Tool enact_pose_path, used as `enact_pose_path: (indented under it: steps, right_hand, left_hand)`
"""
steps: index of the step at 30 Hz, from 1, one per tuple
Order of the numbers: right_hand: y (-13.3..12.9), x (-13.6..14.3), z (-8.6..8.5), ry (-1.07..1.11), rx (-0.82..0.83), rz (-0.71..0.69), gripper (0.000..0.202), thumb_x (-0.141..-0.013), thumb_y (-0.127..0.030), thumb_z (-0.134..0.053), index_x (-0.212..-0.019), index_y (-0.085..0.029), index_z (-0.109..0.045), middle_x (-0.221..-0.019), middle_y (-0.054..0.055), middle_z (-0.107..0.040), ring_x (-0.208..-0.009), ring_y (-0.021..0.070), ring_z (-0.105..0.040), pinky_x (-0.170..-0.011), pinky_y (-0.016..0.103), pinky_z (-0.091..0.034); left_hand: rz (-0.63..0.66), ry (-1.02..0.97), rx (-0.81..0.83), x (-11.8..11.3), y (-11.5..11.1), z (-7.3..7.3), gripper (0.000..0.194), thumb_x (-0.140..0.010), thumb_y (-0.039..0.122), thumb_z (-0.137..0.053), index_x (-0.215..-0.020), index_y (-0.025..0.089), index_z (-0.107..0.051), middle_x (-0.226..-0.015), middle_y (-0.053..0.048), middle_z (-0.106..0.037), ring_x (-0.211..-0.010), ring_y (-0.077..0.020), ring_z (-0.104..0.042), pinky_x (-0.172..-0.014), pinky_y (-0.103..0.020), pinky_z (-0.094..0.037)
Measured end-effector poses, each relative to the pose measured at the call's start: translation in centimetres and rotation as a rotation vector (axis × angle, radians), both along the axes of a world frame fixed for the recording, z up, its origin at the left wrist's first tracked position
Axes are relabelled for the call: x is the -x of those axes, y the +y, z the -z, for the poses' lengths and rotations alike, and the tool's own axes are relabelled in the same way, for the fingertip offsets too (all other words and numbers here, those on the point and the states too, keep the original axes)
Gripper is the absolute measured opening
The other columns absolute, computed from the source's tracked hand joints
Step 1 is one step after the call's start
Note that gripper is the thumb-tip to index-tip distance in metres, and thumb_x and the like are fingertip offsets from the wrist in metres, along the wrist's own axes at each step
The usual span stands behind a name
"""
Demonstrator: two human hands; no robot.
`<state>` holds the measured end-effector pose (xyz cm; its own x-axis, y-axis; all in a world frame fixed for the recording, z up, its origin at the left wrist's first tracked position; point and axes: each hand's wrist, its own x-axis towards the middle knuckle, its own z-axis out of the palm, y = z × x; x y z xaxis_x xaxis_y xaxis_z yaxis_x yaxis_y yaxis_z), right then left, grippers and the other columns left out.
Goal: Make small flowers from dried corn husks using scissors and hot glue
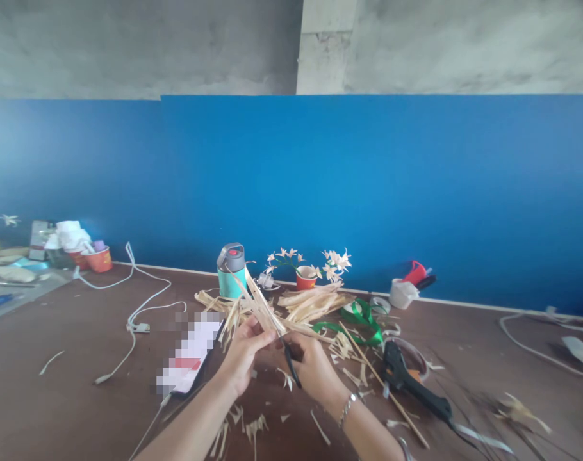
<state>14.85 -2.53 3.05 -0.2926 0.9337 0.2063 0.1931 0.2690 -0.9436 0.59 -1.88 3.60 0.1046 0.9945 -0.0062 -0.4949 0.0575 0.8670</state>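
My left hand (246,351) pinches a pale dried corn husk (262,306), which points up and to the left. Close beside it, my right hand (313,370) is closed on black-handled scissors (290,363) at the lower end of the husk. Fingers hide most of the blades. Behind the hands lies a pile of dried husks (315,301). Small cut scraps (255,426) are scattered on the brown table below and around my wrists.
A teal bottle (232,282) and a red paper cup (305,278) with husk flowers (337,261) stand near the blue partition (368,179). A phone (190,358) lies left; green ribbon (368,323), a thin stick (397,403) and a black glue gun (416,387) lie right.
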Motion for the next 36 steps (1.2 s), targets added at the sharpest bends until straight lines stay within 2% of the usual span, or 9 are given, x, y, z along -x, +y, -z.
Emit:
enact_pose_path:
  steps: [5, 13, 17, 20, 22, 27, 32, 36]
  right_hand:
    - [0.0, 0.0, -0.1, 0.013, 0.0, -0.001, 0.016, -0.065, -0.011, -0.059, -0.078, -0.015, -0.066, -0.069, 0.002, -0.065, -0.064, 0.0173, -0.058, -0.059, 0.025, -0.044]
    - [0.3, 0.0, 0.3, 0.027, 0.009, 0.0, 0.013, -0.066, -0.014, -0.061, -0.077, -0.016, -0.066, -0.069, 0.002, -0.065, -0.066, 0.0177, -0.059, -0.06, 0.025, -0.045]
    - [0.4, -0.2, 0.1, 0.047, 0.167, -0.058, 0.016, -0.064, -0.025, -0.069, -0.075, -0.015, -0.064, -0.056, -0.002, -0.058, -0.051, 0.0114, -0.052, -0.048, 0.021, -0.039]
    - [0.4, -1.0, -0.6, -0.046, 0.349, -0.153, 0.024, -0.062, -0.034, -0.072, -0.073, -0.015, -0.061, -0.045, -0.005, -0.052, -0.039, 0.0069, -0.042, -0.038, 0.018, -0.032]
    - [0.5, -1.6, -1.1, -0.084, 0.41, -0.221, 0.029, -0.062, -0.038, -0.072, -0.073, -0.015, -0.059, -0.045, -0.005, -0.053, -0.037, 0.0066, -0.043, -0.036, 0.017, -0.032]
    - [0.7, -2.5, -1.5, -0.012, 0.489, -0.263, 0.03, -0.063, -0.04, -0.069, -0.077, -0.015, -0.057, -0.046, -0.004, -0.057, -0.036, 0.0068, -0.047, -0.034, 0.016, -0.036]
    - [0.8, -2.5, -1.2, 0.025, 0.527, -0.221, 0.028, -0.063, -0.037, -0.069, -0.075, -0.015, -0.057, -0.042, -0.006, -0.056, -0.034, 0.0062, -0.046, -0.033, 0.016, -0.037]
    - [1.0, -2.7, -0.7, -0.008, 0.525, -0.259, 0.028, -0.066, -0.037, -0.066, -0.079, -0.014, -0.059, -0.043, -0.005, -0.057, -0.031, 0.0056, -0.046, -0.031, 0.014, -0.033]
  left_hand:
    - [0.012, -0.003, -0.014, 0.1, 0.2, 0.1, 0.028, -0.059, 0.02, -0.076, -0.084, 0.017, -0.065, -0.08, -0.004, -0.069, -0.072, -0.0183, -0.062, -0.067, -0.029, -0.047]
    - [0.037, -0.028, -0.01, 0.0, 0.1, 0.2, 0.017, -0.063, 0.022, -0.075, -0.073, 0.016, -0.063, -0.067, 0.0, -0.063, -0.059, -0.0123, -0.057, -0.058, -0.024, -0.044]
    - [0.002, -0.047, 0.001, 0.3, 0.3, 0.4, 0.014, -0.067, 0.025, -0.071, -0.067, 0.016, -0.061, -0.061, 0.002, -0.059, -0.057, -0.0102, -0.054, -0.054, -0.021, -0.04]
    - [-0.109, -0.082, 0.003, 0.9, 1.0, 0.6, 0.013, -0.067, 0.023, -0.07, -0.075, 0.016, -0.063, -0.066, 0.002, -0.06, -0.06, -0.0094, -0.055, -0.056, -0.019, -0.041]
    - [-0.179, -0.121, 0.008, 1.3, 1.5, 0.7, 0.015, -0.066, 0.022, -0.071, -0.078, 0.016, -0.063, -0.068, 0.002, -0.061, -0.062, -0.0091, -0.057, -0.057, -0.019, -0.042]
    - [-0.249, -0.183, 0.034, 1.9, 2.1, 0.7, 0.019, -0.063, 0.019, -0.071, -0.08, 0.015, -0.063, -0.074, 0.002, -0.063, -0.066, -0.0094, -0.059, -0.06, -0.019, -0.044]
    - [-0.224, -0.089, 0.023, 1.8, 1.8, 0.5, 0.02, -0.062, 0.02, -0.071, -0.08, 0.014, -0.064, -0.069, 0.001, -0.063, -0.061, -0.0092, -0.057, -0.053, -0.018, -0.04]
    - [-0.232, -0.029, 0.0, 1.7, 1.7, 0.4, 0.019, -0.062, 0.022, -0.072, -0.077, 0.014, -0.065, -0.066, 0.001, -0.061, -0.059, -0.0095, -0.056, -0.052, -0.019, -0.039]
